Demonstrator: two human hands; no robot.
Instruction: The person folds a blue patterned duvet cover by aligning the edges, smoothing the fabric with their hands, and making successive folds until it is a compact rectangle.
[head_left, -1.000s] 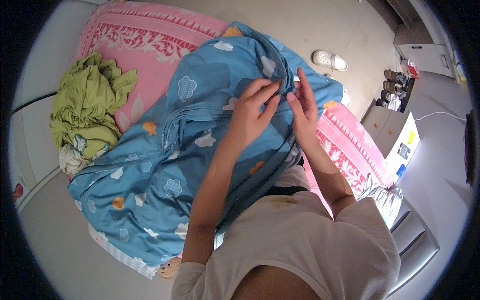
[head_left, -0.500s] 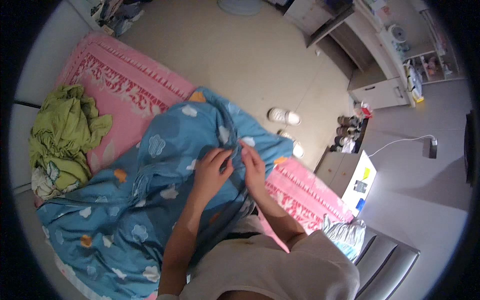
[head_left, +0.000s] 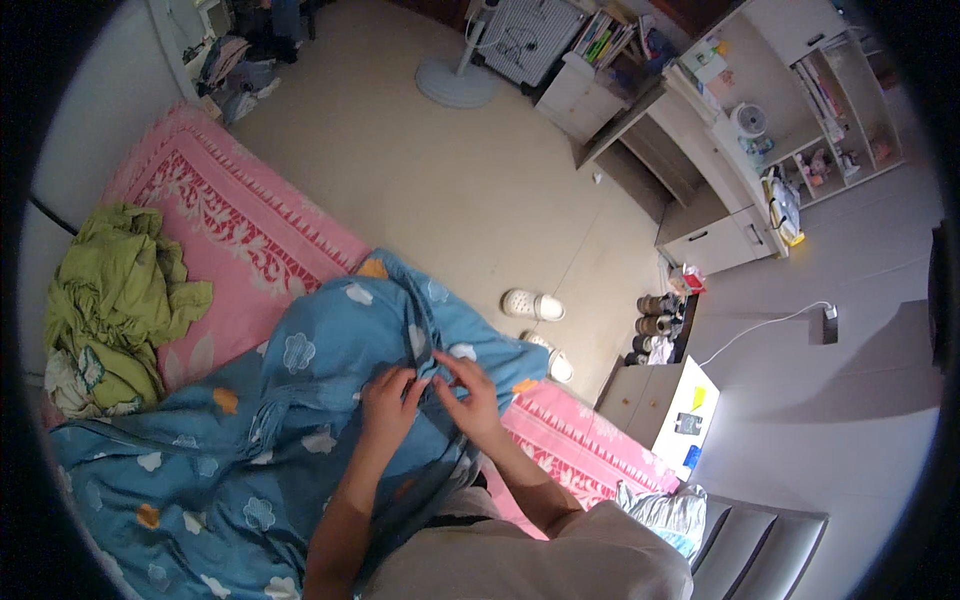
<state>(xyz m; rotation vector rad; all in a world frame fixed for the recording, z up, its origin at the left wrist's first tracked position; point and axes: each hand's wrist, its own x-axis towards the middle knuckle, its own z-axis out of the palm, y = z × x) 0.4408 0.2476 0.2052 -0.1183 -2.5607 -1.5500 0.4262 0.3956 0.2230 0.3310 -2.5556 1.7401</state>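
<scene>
A blue duvet cover (head_left: 330, 390) with white and orange cloud shapes lies rumpled across the bed in front of me. My left hand (head_left: 388, 408) pinches a fold of its edge, fingers bent and thumb close to them. Right beside it, my right hand (head_left: 468, 395) grips the same edge between thumb and fingers. The fingertips of both hands almost meet at the gathered hem. What lies inside the fold is hidden. Under the cover is a pink patterned bedspread (head_left: 250, 240).
Crumpled green cloth (head_left: 125, 280) lies on the bed's left end. White clogs (head_left: 533, 304) stand on the floor beyond the bed. A low cabinet (head_left: 640, 395), a desk unit (head_left: 715, 240) and a fan base (head_left: 455, 82) stand farther off. A silvery bundle (head_left: 665, 515) rests by the grey headboard (head_left: 765, 555).
My view has tilted up, showing more of the floor and far furniture. Both hands stay at the cover's edge; the right hand's fingers have shifted and bent more around the cloth.
</scene>
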